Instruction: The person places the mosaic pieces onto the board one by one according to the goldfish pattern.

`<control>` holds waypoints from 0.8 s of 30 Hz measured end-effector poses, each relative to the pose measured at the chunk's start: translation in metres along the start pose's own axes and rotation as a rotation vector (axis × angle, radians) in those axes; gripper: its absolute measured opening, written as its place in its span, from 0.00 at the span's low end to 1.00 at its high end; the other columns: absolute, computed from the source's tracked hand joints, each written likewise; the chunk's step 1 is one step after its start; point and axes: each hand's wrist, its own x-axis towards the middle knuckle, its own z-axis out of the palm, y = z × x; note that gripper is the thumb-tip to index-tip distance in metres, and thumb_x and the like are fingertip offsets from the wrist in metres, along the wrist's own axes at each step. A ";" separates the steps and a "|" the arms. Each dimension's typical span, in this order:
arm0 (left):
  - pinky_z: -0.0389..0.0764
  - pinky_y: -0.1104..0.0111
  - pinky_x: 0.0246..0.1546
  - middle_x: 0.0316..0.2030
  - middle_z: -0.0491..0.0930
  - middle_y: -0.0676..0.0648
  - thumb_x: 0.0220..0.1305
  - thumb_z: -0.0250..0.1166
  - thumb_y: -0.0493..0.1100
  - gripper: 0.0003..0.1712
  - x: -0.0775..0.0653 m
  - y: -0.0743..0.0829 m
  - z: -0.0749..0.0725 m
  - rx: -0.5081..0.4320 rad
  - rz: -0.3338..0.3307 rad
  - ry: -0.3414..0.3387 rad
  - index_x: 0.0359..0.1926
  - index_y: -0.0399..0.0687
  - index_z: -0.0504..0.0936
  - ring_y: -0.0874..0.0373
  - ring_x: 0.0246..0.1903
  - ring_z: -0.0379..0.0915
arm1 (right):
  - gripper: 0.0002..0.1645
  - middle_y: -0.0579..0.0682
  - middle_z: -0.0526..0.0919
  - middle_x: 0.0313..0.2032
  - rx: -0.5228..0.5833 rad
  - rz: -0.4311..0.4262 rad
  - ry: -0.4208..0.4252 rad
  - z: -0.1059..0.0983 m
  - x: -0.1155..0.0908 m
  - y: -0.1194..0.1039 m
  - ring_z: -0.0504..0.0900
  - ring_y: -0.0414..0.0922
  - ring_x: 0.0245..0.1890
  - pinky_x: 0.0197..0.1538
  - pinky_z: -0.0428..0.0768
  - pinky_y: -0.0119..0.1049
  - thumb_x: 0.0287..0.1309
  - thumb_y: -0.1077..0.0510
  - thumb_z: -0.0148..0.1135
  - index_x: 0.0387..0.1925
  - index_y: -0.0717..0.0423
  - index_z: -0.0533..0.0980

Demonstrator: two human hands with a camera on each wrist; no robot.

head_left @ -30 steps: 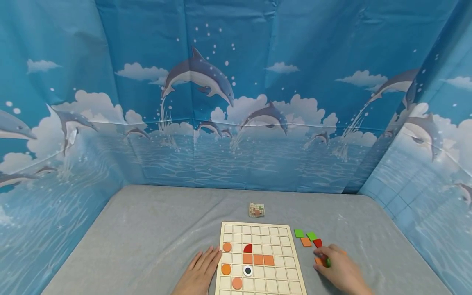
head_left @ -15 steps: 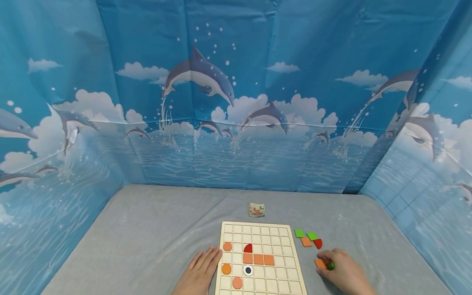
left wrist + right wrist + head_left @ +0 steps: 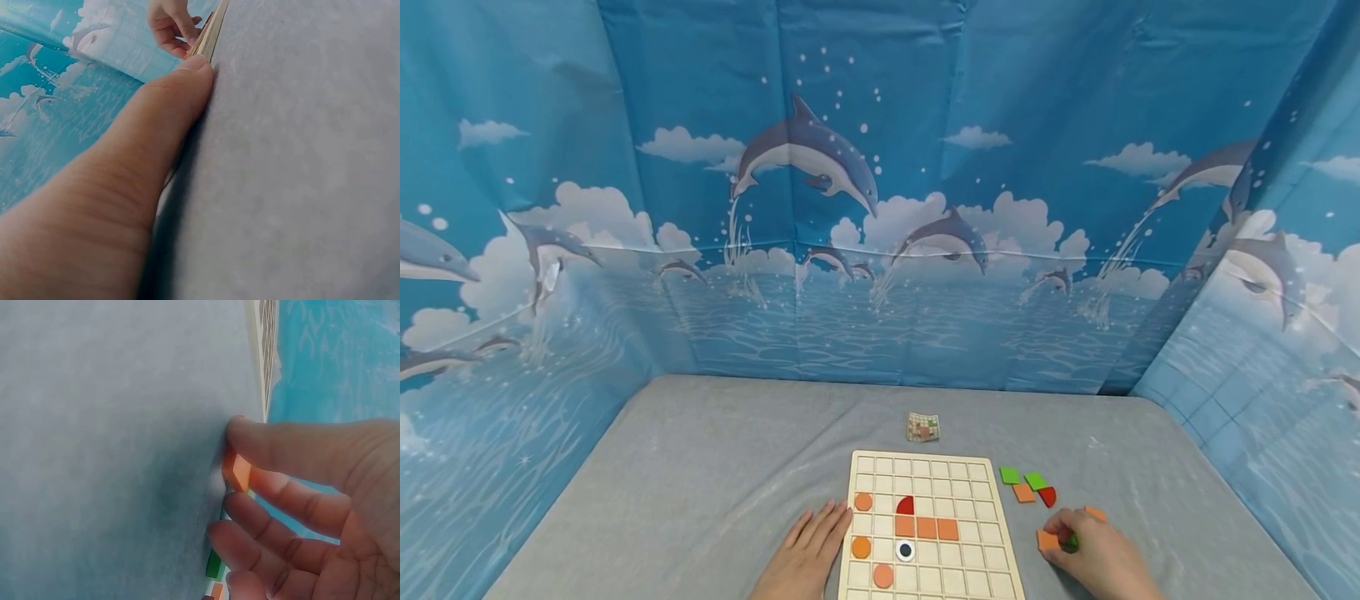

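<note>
A pale wooden grid board (image 3: 955, 467) lies on the grey cloth. My left hand (image 3: 805, 550) rests at its left edge with fingers straight; in the left wrist view the thumb (image 3: 169, 94) lies along the board's side. Right of the board, my right hand (image 3: 1097, 550) pinches an orange square tile (image 3: 1047, 541) between thumb and index finger. The right wrist view shows this tile (image 3: 237, 472) close over the cloth. Partly under that hand is a green piece (image 3: 1072, 542), and another orange tile (image 3: 1095, 513) shows behind it.
On the board sit a red quarter-circle (image 3: 906, 505), a row of orange squares (image 3: 927, 527), several orange discs (image 3: 861, 547) and a black-and-white eye disc (image 3: 906, 550). Green tiles (image 3: 1010, 475), an orange tile (image 3: 1024, 493) and a red quarter-circle (image 3: 1048, 497) lie right. A patterned card (image 3: 922, 427) lies behind.
My right hand has drawn back from the loose red quarter-circle, which now shows fully, and has taken hold of the orange tile, shifting it slightly. My left hand has stayed in place.
</note>
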 end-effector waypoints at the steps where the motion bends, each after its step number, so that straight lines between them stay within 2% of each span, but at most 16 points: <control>1: 0.38 0.66 0.64 0.67 0.62 0.44 0.50 0.44 0.84 0.62 0.000 0.000 0.000 0.002 0.000 -0.004 0.70 0.40 0.58 0.51 0.66 0.56 | 0.17 0.42 0.74 0.26 0.006 0.001 -0.001 0.000 0.000 0.000 0.71 0.42 0.26 0.30 0.74 0.43 0.44 0.48 0.75 0.32 0.51 0.79; 15: 0.39 0.66 0.64 0.67 0.62 0.44 0.51 0.44 0.83 0.62 0.000 0.001 0.000 0.009 0.009 -0.001 0.71 0.39 0.58 0.51 0.65 0.56 | 0.19 0.43 0.74 0.27 0.031 -0.037 0.032 0.002 -0.005 0.003 0.69 0.43 0.24 0.27 0.72 0.41 0.41 0.51 0.76 0.31 0.49 0.74; 24: 0.38 0.66 0.64 0.67 0.62 0.44 0.50 0.44 0.84 0.63 0.000 0.000 0.000 0.007 0.006 -0.002 0.71 0.39 0.58 0.51 0.66 0.56 | 0.14 0.41 0.75 0.26 0.045 -0.066 0.073 0.001 -0.010 -0.002 0.70 0.41 0.22 0.26 0.70 0.39 0.48 0.55 0.73 0.31 0.48 0.73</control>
